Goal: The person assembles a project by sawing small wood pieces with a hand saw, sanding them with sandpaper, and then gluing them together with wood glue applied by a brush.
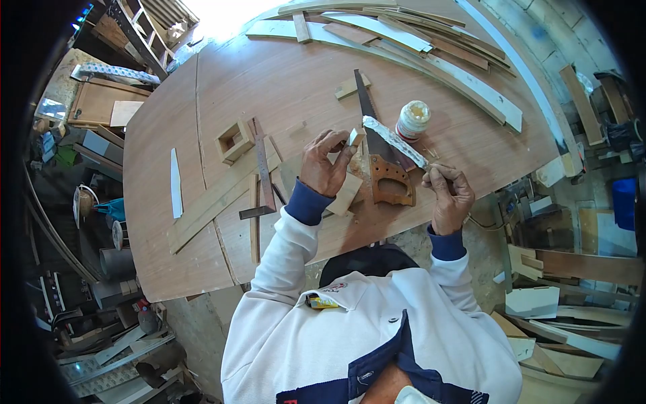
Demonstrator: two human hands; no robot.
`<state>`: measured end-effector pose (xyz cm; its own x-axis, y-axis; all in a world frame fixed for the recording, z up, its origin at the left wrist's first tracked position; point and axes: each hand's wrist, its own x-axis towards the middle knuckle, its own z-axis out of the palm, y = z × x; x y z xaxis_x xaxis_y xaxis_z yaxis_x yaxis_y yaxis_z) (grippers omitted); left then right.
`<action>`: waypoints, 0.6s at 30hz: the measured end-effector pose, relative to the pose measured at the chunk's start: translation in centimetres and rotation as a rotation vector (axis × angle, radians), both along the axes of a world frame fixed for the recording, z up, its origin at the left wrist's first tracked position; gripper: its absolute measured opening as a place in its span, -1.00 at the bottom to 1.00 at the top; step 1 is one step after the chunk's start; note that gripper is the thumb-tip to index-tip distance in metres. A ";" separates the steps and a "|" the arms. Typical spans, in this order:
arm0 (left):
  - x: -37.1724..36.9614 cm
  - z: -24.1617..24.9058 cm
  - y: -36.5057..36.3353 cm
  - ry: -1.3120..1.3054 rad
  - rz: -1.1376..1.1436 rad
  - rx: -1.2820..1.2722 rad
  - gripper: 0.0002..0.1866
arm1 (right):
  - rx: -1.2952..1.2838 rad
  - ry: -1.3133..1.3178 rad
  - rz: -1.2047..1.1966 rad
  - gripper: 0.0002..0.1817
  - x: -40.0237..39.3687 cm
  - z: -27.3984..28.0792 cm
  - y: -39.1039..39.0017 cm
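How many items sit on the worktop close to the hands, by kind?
Handsaw, under the hands: 1
Glue jar: 1
Steel square: 1
Hollow wooden box frame: 1
Small wood block in left hand: 1
Glue-smeared flat stick in right hand: 1
Total: 6

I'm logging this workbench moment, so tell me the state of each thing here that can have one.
left hand: closed on a small wood block, raised above the table.
right hand: gripping a white-coated stick, its tip touching the block.
glue jar: upright, lid off.
hand saw: lying flat on the table.
steel square: lying flat across wooden strips.
small wooden frame: resting on the table, hollow side up.
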<state>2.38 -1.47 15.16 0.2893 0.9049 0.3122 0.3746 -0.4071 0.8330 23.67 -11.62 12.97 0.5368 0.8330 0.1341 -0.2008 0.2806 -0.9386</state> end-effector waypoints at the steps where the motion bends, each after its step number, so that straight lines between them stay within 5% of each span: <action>1: 0.2 -0.1 -0.3 0.001 0.000 0.001 -0.74 | 0.008 0.002 -0.003 -0.92 0.2 0.0 -0.2; 11: 2.0 -0.1 -2.8 0.077 0.098 0.192 -0.75 | -0.001 -0.061 0.023 -0.90 2.3 -1.1 -1.7; 18: 2.2 -0.4 -3.7 0.082 0.111 0.237 -0.76 | 0.122 -0.384 -0.023 -0.88 2.4 -1.3 -2.3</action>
